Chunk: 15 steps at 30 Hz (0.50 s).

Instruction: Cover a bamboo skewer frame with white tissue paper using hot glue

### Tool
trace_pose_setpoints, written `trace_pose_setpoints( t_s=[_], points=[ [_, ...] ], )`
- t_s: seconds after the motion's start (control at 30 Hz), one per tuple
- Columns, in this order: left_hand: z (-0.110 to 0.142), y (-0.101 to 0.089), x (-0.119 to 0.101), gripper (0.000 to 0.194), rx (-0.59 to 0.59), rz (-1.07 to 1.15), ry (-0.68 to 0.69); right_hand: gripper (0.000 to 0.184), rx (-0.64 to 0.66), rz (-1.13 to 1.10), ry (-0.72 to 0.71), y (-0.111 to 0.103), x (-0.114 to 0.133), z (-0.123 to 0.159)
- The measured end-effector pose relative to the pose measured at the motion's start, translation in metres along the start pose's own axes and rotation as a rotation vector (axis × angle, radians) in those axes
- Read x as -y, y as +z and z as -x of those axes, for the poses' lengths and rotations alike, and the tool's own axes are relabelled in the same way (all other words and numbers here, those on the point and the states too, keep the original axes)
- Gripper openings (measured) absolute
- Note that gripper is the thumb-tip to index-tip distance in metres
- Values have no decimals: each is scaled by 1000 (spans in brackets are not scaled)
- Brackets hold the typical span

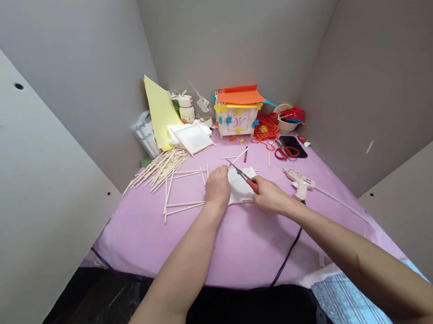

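Note:
My right hand (pixel 270 194) is closed round the red handles of what look like long-nosed pliers (pixel 249 180). Their narrow jaws point away to the left and reach a thin wooden stick (pixel 239 156). Pinched at its near end by my left hand (pixel 217 185), that stick slants up to the right. Whether the jaws grip it is too small to tell. Below the tool lies a white sheet-covered stick frame (pixel 239 187), partly hidden by both hands. Left of my left hand, several loose sticks (pixel 184 206) are laid out in an open, angular outline.
A pile of wooden sticks (pixel 162 166) lies at the left. Behind stand yellow paper (pixel 161 113), a bottle (pixel 186 111) and a small orange-roofed stick house (pixel 239 117). To the right are red scissors (pixel 285 152), a phone (pixel 294 146) and a glue gun (pixel 301 183) with a cord.

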<state>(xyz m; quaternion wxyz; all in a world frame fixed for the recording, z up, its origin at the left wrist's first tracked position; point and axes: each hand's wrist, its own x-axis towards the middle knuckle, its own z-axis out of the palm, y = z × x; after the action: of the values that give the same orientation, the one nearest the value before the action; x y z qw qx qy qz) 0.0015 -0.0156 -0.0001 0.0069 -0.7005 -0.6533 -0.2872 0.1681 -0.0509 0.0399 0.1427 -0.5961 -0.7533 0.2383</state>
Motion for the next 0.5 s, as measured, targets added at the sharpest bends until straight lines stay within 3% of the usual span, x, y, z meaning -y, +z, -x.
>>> trace_pose_setpoints(
  t_s=[0.27,0.5],
  points=[
    [1,-8,-1,19,55,18,-18,39,99,-61,-71,-19,-4,-1],
    [1,-5,-1,20,102,48,0,42,109,-31,-66,-19,-13,1]
  ],
)
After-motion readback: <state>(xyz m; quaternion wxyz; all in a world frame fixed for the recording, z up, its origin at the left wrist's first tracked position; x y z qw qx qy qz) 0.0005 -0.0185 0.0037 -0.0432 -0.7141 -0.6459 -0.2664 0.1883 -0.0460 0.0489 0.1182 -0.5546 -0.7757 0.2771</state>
